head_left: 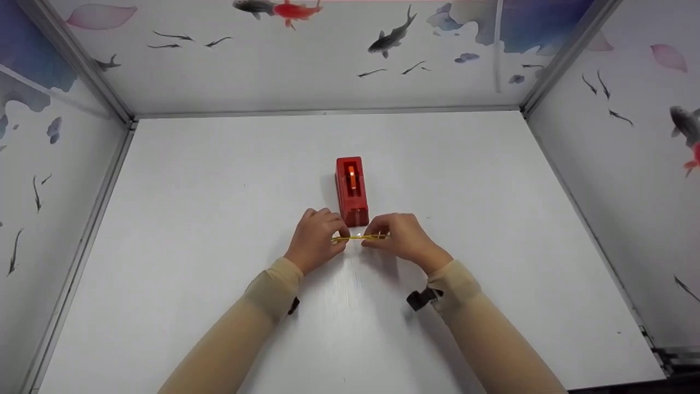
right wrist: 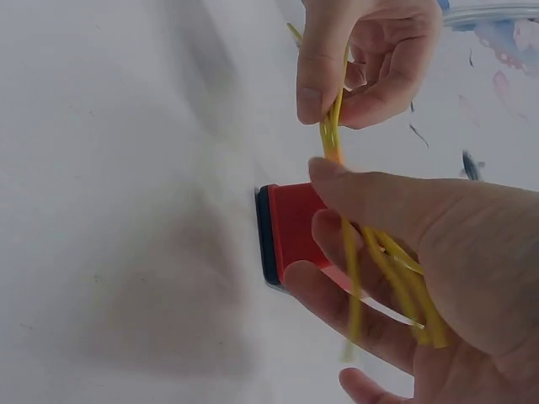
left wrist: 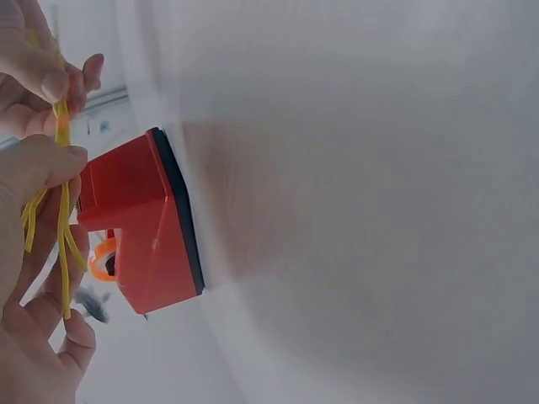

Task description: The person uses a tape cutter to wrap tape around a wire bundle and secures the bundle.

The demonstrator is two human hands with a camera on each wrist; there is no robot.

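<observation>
A thin bundle of yellow strands [head_left: 374,236] stretches level between both hands, above the white table. My left hand [head_left: 317,236] pinches one end between thumb and fingers; loose yellow ends [left wrist: 66,244] hang past that thumb in the left wrist view. At the other end, my right hand [head_left: 403,238] pinches the bundle, and several strands [right wrist: 352,282] trail over its palm. Between the two thumbs, an orange patch [right wrist: 333,155] shows on the bundle. Just beyond the fingertips stands a red tape dispenser [head_left: 358,215] with an orange ring [head_left: 352,178] inside, its base dark.
Under the hands lies a white table [head_left: 219,191], closed in by a back wall [head_left: 317,71] and side walls [head_left: 579,126] printed with fish. Metal rails edge the tabletop. A black wrist device [head_left: 421,299] sits beneath the right sleeve.
</observation>
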